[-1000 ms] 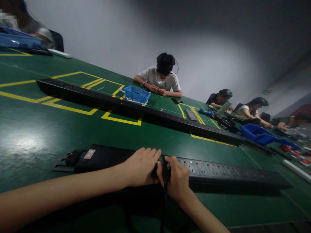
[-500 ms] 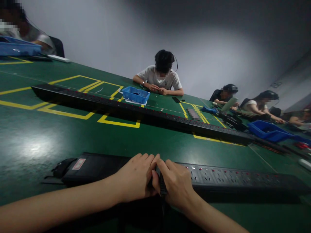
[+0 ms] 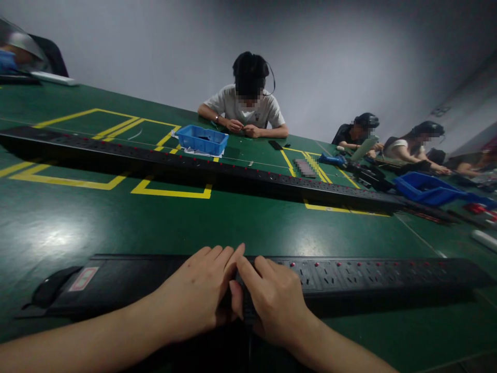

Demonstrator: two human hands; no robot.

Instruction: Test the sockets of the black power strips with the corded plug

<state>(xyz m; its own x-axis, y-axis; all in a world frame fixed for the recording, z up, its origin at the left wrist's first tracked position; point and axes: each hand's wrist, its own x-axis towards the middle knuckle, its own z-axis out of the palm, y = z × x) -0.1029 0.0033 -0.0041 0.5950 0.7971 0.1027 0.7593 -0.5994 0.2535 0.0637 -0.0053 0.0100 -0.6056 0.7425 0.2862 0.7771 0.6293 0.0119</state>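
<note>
A long black power strip (image 3: 128,274) lies across the table in front of me, with a row of sockets and small red parts on its right half and a white label on its left end. My left hand (image 3: 202,285) is closed over the middle of the strip, its thumb beside the plug. My right hand (image 3: 275,300) is curled round a black plug (image 3: 249,311), whose cord hangs down toward me. The tips of both index fingers meet. The fingers cover the plug's front, so its contact with a socket is hidden.
A second long black power strip (image 3: 186,163) runs across the green table (image 3: 163,223) farther off. Beyond it are a light blue bin (image 3: 204,141) and yellow tape outlines. A dark blue bin (image 3: 427,187) stands right. Several people sit around the table; one person (image 3: 248,103) is opposite.
The view has shifted, so the far strip and bins appear higher and farther left. The near strip has slid or appears left too. Both hands keep their closed grip together.
</note>
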